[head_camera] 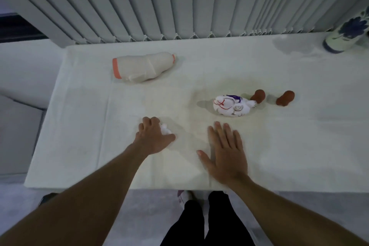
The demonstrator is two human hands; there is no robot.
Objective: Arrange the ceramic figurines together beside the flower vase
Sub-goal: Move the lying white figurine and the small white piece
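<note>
My left hand (153, 137) is curled around a small white figurine (165, 129) that rests on the white tablecloth (79, 126); most of the figurine is hidden under my fingers. My right hand (224, 153) lies flat and open on the cloth, holding nothing. Beyond it lies a white painted figurine (232, 106) with red and purple lines. Two small brown figurines (258, 96) (285, 98) stand to its right. A blue-and-white flower vase (347, 32) stands at the far right corner, partly cut off by the frame.
A cream-coloured wrapped cone with orange ends (142, 67) lies on its side at the back left. Grey vertical blinds (179, 0) hang behind the table. The table's front edge is near my legs (209, 219).
</note>
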